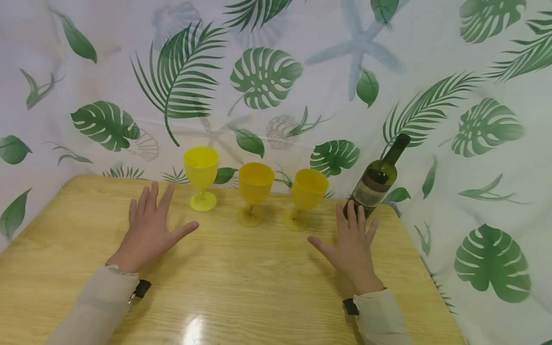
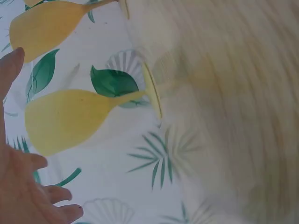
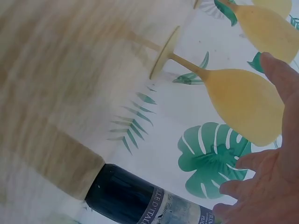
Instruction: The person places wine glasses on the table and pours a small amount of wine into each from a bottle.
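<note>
Three goblets stand upright in a row near the table's back edge: a bright yellow goblet (image 1: 201, 167) on the left, an orange-yellow goblet (image 1: 256, 184) in the middle and another orange-yellow goblet (image 1: 308, 189) on the right. A dark green wine bottle (image 1: 375, 179) with a label stands right of them. My left hand (image 1: 148, 230), fingers spread and holding nothing, is left of and in front of the bright goblet. My right hand (image 1: 351, 247) has its fingers spread too; in the head view its fingertips overlap the lower part of the bottle, and nothing is in its grasp.
The wooden table (image 1: 241, 287) reflects a bright light near its front. Directly behind it hangs a white cloth (image 1: 276, 129) printed with green leaves, shells and starfish. A black strap (image 1: 141, 289) shows at the left cuff and a black clip (image 1: 350, 306) at the right.
</note>
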